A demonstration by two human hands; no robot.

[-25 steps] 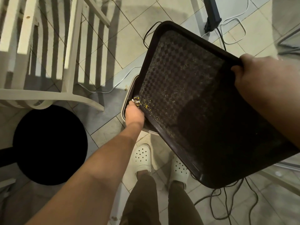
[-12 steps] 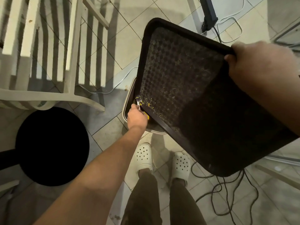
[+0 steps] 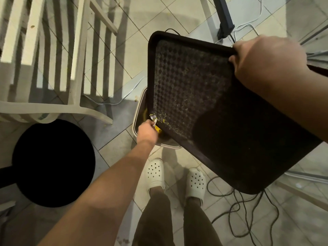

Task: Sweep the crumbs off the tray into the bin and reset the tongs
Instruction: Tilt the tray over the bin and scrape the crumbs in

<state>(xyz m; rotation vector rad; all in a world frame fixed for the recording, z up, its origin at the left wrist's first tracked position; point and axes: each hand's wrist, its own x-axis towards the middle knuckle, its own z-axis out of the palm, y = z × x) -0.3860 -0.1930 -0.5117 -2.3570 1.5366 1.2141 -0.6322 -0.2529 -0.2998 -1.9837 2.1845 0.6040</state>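
Note:
My right hand (image 3: 266, 64) grips the far right rim of a dark textured tray (image 3: 195, 86). The tray is tilted, and its lower left corner hangs over a pale bin (image 3: 137, 112) on the floor. Yellow crumbs (image 3: 158, 118) cluster at that low corner, with fine specks spread over the tray. My left hand (image 3: 147, 133) is at the corner above the bin's opening and pinches a small white object (image 3: 155, 121) against the tray edge. I cannot tell what that object is. No tongs are in view.
A white slatted chair (image 3: 76, 50) stands at the left and a round black stool (image 3: 53, 162) at the lower left. Cables (image 3: 239, 206) trail over the tiled floor on the right. My feet in white clogs (image 3: 154, 173) stand just behind the bin.
The tray and my right hand have shifted left. My left hand has drawn back slightly from the tray's low corner towards me, still over the bin.

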